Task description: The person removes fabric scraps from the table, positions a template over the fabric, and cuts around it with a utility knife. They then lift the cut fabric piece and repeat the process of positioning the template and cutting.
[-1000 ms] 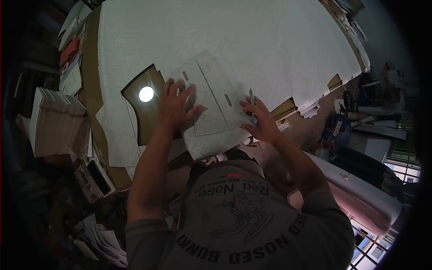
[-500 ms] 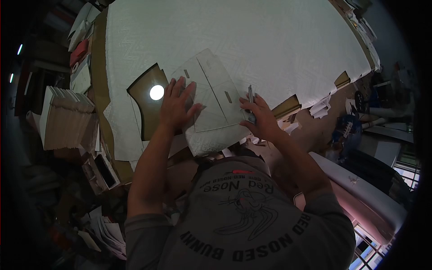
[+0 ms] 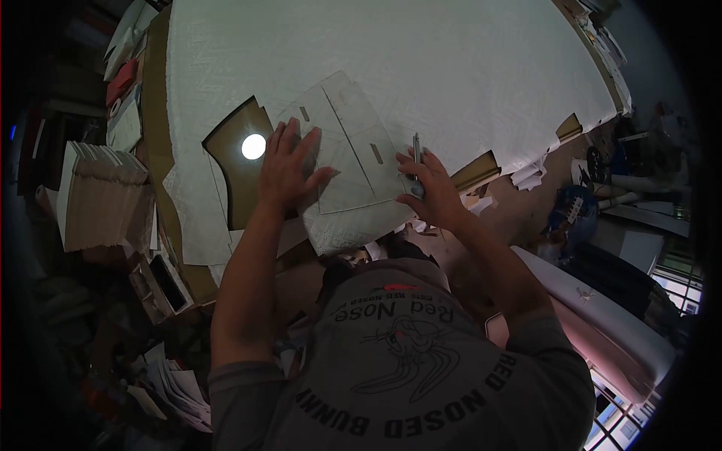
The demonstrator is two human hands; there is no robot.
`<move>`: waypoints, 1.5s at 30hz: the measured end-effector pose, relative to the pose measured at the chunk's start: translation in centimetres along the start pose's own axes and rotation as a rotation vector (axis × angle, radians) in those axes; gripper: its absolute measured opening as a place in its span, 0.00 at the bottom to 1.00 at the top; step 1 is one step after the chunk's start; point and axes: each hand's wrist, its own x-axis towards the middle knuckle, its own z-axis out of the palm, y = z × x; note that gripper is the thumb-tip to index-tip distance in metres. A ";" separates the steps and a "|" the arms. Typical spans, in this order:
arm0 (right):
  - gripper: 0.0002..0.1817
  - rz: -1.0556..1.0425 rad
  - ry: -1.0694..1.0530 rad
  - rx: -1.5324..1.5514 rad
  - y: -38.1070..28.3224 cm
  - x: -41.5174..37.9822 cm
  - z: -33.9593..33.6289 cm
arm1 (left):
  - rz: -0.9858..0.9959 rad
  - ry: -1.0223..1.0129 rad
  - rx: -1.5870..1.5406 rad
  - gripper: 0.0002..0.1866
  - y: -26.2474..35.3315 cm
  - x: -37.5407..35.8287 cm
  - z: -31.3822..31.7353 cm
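Observation:
A clear, see-through template with a long dark slit and two short slots lies on white patterned fabric. My left hand rests on the template's left side, palm down with fingers spread. At its right edge, my right hand grips a slim silver pen-like tool, its long end pointing away from me. The fingertips of that hand are right at the template's edge. Left of my left hand, a curved cut-out in the fabric shows the brown surface beneath, with a bright round light spot on it.
A tall stack of pale sheets stands at the left, near a box holding a dark phone-like slab. Angular notches break the fabric's right edge. Scraps hang there. A pale roll lies at lower right.
The whole view has shifted slightly, so the fabric and template appear a little higher and further left. Both hands keep about the same places on the template.

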 end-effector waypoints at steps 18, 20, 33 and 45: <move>0.34 -0.017 -0.018 0.056 0.7 0.6 -0.3 | -0.006 -0.024 0.022 0.41 0.1 0.1 -0.1; 0.34 -0.029 -0.040 -0.005 0.6 0.6 -0.5 | -0.009 -0.028 0.026 0.41 0.1 0.1 -0.3; 0.33 -0.032 -0.011 0.022 1.0 0.8 -0.9 | 0.003 -0.017 0.010 0.42 0.3 0.4 -0.5; 0.29 0.020 0.112 0.141 2.1 0.7 0.1 | -0.003 -0.023 -0.009 0.44 0.4 0.5 -0.6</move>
